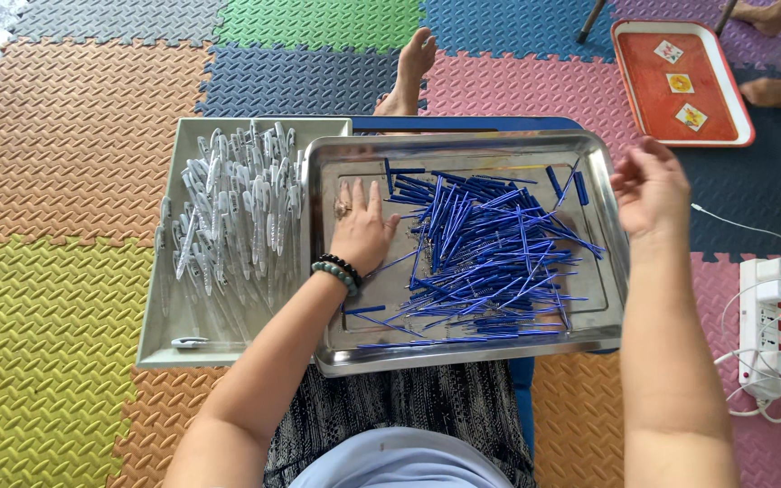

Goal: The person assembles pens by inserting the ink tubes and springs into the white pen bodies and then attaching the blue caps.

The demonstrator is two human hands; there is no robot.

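Note:
A steel tray rests on my lap, holding a heap of thin blue pen refills and several short blue caps. My left hand lies flat in the tray's left part, fingers spread, beside the heap; a ring and beaded bracelets show on it. My right hand hovers over the tray's right rim, fingers loosely curled, holding nothing I can see. To the left, a second tray holds a pile of clear and white pen barrels.
Coloured foam mats cover the floor. A red tray with small cards lies at the far right, next to another person's feet. A white power strip with cables sits at right. My own foot stretches ahead.

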